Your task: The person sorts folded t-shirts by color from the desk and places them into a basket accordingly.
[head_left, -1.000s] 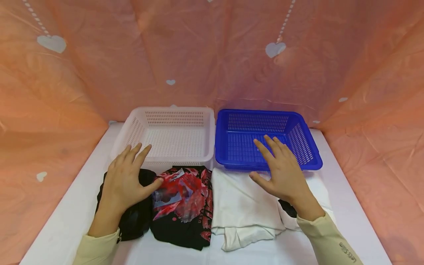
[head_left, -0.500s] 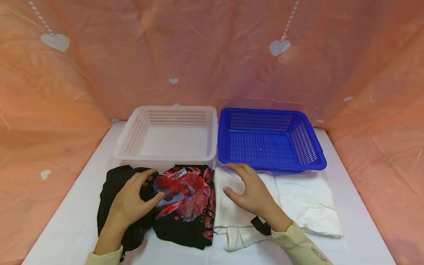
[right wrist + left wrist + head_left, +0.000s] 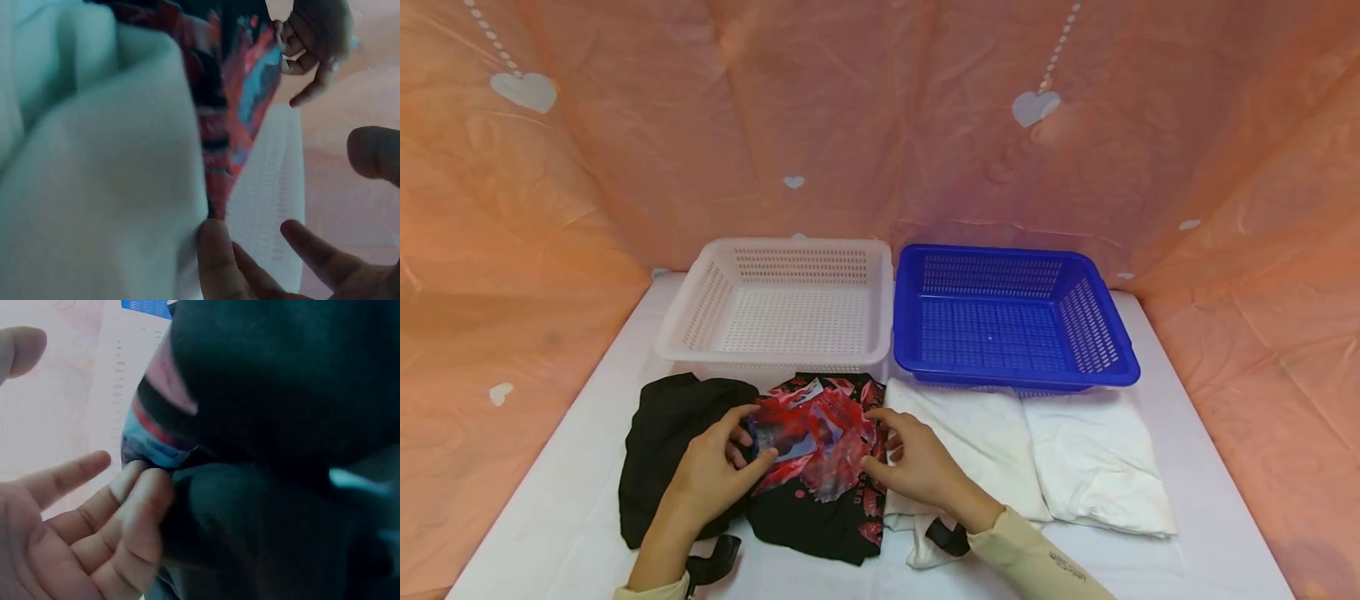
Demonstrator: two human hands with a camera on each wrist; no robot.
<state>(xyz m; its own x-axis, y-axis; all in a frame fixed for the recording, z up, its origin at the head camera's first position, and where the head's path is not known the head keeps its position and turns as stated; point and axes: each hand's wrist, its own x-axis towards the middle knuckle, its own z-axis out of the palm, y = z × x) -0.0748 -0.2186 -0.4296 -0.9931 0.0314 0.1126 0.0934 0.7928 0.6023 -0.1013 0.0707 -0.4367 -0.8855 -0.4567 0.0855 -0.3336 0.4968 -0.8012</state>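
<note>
A folded black garment with a red floral print lies on the table between my two hands. At its left edge is my left hand, thumb spread away from the fingers; in the left wrist view some bent fingertips touch the cloth where it meets a plain black garment. My right hand is at the print's right edge, beside a folded white garment. In the right wrist view one fingertip touches the seam between the white and printed cloth, the thumb held apart.
Behind the garments stand a white plastic basket and a blue plastic basket, side by side. A second white garment lies at the right. Orange sheeting with hearts hangs around the white-covered table.
My right hand has come down and left, from over the blue basket to the printed garment's right edge. My left hand has lowered and moved right to its left edge.
</note>
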